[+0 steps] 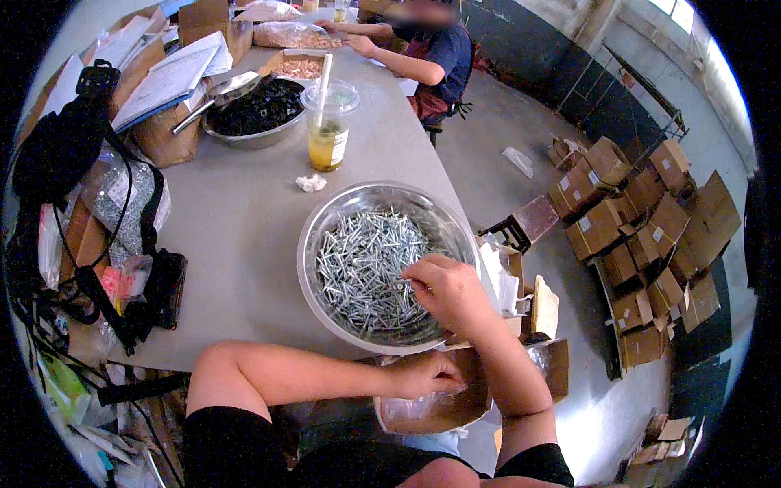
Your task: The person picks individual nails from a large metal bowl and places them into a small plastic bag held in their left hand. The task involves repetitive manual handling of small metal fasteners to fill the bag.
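Note:
A wide steel bowl (307,281) full of silver screws (370,268) stands at the table's near right edge. Over its right part is my right hand (449,291), thumb and fingers pinched together; a thin silver piece, apparently a screw, shows at the fingertips. My left hand (427,376) is lower, just below the bowl, above an open cardboard box (423,419) with clear plastic bags inside. Its fingers are curled into a pinch, and whatever they may hold is too small to make out.
A clear cup with yellow drink (327,146) and crumpled tissue (311,183) stand beyond the bowl. Farther back are a basin of black parts (256,134) and a seated co-worker (435,65). Bags and a black strapped bag (65,154) crowd the left; stacked cartons (626,236) stand right.

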The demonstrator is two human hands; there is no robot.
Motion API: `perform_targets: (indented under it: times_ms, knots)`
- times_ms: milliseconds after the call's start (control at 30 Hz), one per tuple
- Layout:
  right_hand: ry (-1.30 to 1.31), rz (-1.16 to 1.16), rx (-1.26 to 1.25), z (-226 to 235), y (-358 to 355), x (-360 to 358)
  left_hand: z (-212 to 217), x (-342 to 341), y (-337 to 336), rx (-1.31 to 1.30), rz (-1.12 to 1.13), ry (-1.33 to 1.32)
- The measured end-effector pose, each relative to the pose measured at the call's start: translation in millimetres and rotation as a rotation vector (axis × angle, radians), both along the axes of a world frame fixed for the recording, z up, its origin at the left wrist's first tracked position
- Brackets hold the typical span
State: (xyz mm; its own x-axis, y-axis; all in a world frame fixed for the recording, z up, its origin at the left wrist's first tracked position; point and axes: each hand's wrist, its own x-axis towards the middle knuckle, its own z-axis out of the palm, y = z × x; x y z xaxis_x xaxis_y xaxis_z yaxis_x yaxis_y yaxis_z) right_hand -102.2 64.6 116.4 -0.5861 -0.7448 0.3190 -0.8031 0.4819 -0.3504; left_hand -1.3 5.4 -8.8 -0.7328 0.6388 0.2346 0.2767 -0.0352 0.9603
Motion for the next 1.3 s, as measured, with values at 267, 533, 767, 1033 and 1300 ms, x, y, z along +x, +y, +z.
perform_targets:
  times_ms: [267, 533, 767, 1033, 1300]
  knots:
    - [-0.413, -0.16, -0.315, 26, 52, 29, 23, -1, -13, -0.083, 0.026, -0.129]
    - [-0.703, -0.304, -0.384, -10, 129, 81, 21, -3, -9, 0.041, -0.023, -0.221]
    - [-0.551, -0.254, -0.28, -9, 139, 102, 18, 3, -5, 0.044, -0.009, -0.12]
    - [-0.419, -0.099, -0.086, 10, 103, 113, 13, 3, -11, -0.149, 0.015, 0.163]
    - [-0.381, -0.06, -0.181, -3, 95, 110, 11, 1, -10, -0.012, -0.031, 0.109]
